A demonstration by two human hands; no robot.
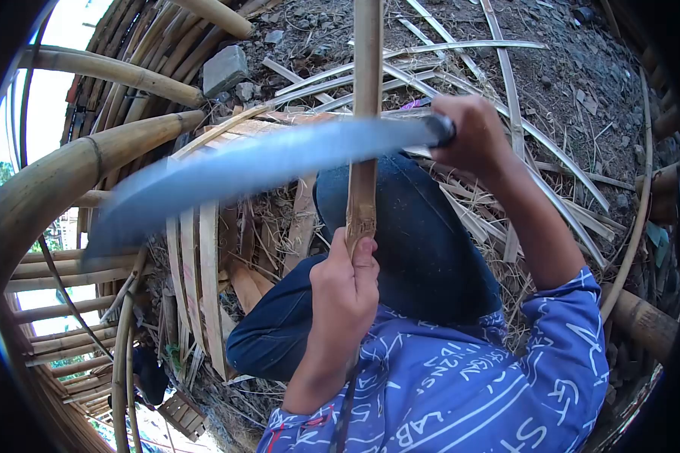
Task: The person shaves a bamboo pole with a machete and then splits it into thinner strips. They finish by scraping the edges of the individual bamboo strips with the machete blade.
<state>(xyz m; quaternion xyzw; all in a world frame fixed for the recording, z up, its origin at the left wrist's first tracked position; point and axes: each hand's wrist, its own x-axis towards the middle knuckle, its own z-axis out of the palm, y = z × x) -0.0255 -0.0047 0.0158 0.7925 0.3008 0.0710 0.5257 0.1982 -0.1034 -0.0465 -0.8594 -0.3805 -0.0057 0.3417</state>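
A machete [279,160] with a long, broad blade, blurred by motion, extends leftward across the view. My right hand [472,134] is closed round its dark handle. In my left hand [343,285], fingers and thumb grip a split bamboo piece [367,68] near a node. The bamboo rises upright through the middle of the view, in front of my bent knees, and its lower part runs down past my wrist. The blade overlaps the bamboo in this view, above my left hand.
Cut bamboo strips [506,83] lie criss-crossed over the ground ahead and to the right. Thick bamboo poles [75,170] stand close on the left. A grey stone block [225,71] rests beyond them. On the right is another thick pole [642,323].
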